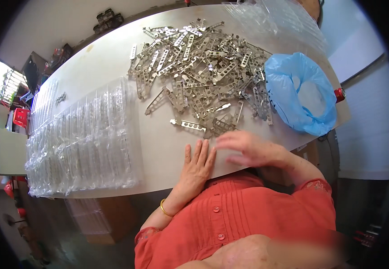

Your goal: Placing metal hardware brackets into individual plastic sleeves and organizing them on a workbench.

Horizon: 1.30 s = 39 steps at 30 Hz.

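Small assembly or packing workshop, long pale worktable (158, 143), heap of perforated metal brackets (203, 67) beyond both hands, stacked clear plastic blister trays (82, 139) left of the left hand (194, 168), blue plastic bag (293, 94) beyond the right hand (248, 150).

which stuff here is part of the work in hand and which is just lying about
In hand: left hand flat on the table; right hand, blurred; pile of perforated metal strips; clear plastic trays.
Lying about: blue plastic bag; red crate.

Silvery metal strips (203, 67) with rows of holes, a pale, perhaps cream counter (158, 139), a light blue bag (293, 89), an orange-red pleated blouse (244, 215).
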{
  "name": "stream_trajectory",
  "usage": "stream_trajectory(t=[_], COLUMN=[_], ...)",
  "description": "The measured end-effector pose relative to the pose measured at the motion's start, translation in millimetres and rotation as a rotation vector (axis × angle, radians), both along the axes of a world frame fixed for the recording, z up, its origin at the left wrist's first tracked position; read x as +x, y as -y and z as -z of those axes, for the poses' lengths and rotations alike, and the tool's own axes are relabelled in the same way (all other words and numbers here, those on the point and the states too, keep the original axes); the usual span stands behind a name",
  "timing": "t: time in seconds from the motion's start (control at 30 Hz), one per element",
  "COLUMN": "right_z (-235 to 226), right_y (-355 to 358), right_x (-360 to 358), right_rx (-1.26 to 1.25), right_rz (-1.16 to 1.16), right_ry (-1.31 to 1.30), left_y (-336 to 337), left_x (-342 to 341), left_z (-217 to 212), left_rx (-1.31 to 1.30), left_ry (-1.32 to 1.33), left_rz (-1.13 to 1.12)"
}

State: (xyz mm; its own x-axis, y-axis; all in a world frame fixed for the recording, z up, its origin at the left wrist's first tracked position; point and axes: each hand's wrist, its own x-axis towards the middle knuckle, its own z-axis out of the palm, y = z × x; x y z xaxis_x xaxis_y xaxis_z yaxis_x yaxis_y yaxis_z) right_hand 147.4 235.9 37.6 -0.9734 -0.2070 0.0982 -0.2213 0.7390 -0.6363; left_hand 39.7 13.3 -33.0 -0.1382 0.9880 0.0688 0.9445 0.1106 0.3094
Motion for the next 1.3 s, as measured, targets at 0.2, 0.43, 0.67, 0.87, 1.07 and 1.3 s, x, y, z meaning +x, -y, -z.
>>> stream_trajectory(t=[0.2,0.43,0.67,0.87,1.07,1.3], right_z=[-14.8,-16.7,10.1,30.5,42.6,40.8], right_y=[-16.1,-37.4,-76.7,-103.2,-93.2,-101.0], right_x=[-55.2,-126.7,-197.4,-237.3,-273.4,-274.7], right_rx=[0.125,0.3,0.393,0.452,0.521,0.584], right_rz=[0.291,0.478,0.598,0.649,0.556,0.495], right_ry=[-0.281,-0.467,-0.496,-0.376,-0.415,-0.314], left_y=[10.6,25.6,17.5,16.3,23.8,21.0], left_x=[-8.3,-19.9,-14.5,-15.3,-19.2,-17.7], left_z=[-15.7,-20.1,12.6,19.2,19.1,24.9], left_rx=[-0.034,0.245,0.534,0.559,0.546,0.568], left_ry=[0.016,0.63,0.545,0.548,0.554,0.599], left_rz=[0.006,-0.121,-0.187,-0.142,-0.168,-0.136])
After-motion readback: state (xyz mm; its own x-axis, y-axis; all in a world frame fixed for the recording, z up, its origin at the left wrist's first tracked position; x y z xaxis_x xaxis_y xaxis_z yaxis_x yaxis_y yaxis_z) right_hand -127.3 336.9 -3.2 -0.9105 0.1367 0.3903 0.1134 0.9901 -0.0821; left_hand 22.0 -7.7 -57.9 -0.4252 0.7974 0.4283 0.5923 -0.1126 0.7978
